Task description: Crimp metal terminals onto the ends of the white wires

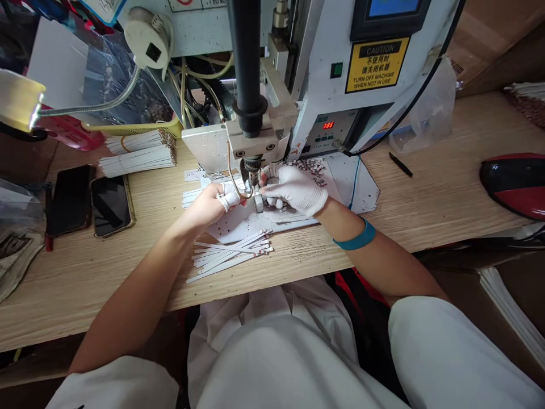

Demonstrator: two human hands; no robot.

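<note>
Two hands work close together under the press head [253, 173] of a white bench machine [315, 74], and much of what they do there is hidden. The left hand [208, 205], bare but with white wrapping on its fingers, is closed around a bunch of flat white strips [191, 197] whose ends fan out to the left. The right hand [296, 190], in a white knit glove, sits just beside it with its fingers curled in toward a small metal piece [258, 203] below the head. Those fingertips are blocked from view, so I cannot tell whether they grip anything. A speckled white sheet [255, 225] lies beneath both hands, partly covered by them. More strips lie loose on the wooden bench [438, 196] just in front of the sheet, in a crossed pile [230, 255]. Two tied bundles [137, 160] sit further left against a yellow plastic basket [131, 128], whose contents are hard to make out behind a clear bag [110, 94]. At the right edge, another bundle [525, 94] is cut off by the frame, and a cardboard box [508, 301] holds a stack of white strips, also cut off. The machine's red display [327, 125] reads 385.
</note>
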